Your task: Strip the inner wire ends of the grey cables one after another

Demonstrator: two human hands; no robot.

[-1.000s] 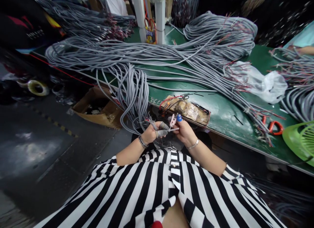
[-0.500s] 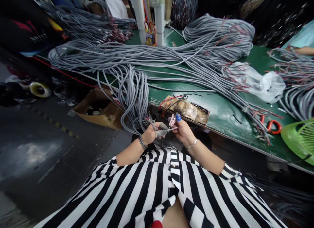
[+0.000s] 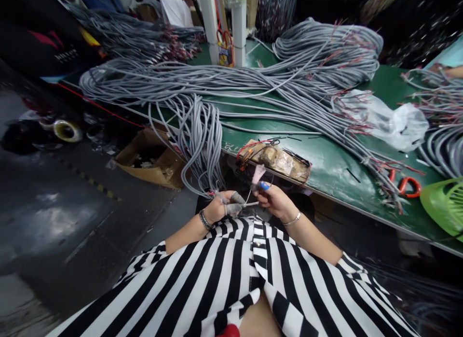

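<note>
My left hand (image 3: 220,207), with grey wraps on its finger and thumb, is closed on a grey cable, whose stripped end (image 3: 251,203) points toward my right hand. My right hand (image 3: 275,201), a blue wrap on one fingertip, pinches a pale pink strip (image 3: 258,173) that sticks up from the fingers. What the strip is made of I cannot make out. A thin pale strand runs from the cable end up to the right fingers. Both hands are in front of the table edge, above my lap.
Grey cables (image 3: 173,78) lie across the green table (image 3: 325,158), some hanging over its front edge. Near my hands sits a worn, taped block (image 3: 282,162) with wires. Orange-handled scissors (image 3: 409,187), a green basket (image 3: 443,206) and a plastic bag (image 3: 401,124) are at right; a cardboard box (image 3: 152,170) is on the floor.
My right hand has drawn away to the right and slightly down, opening a gap from my left hand. The pink strip now stands upright, with a strand stretched between the hands.
</note>
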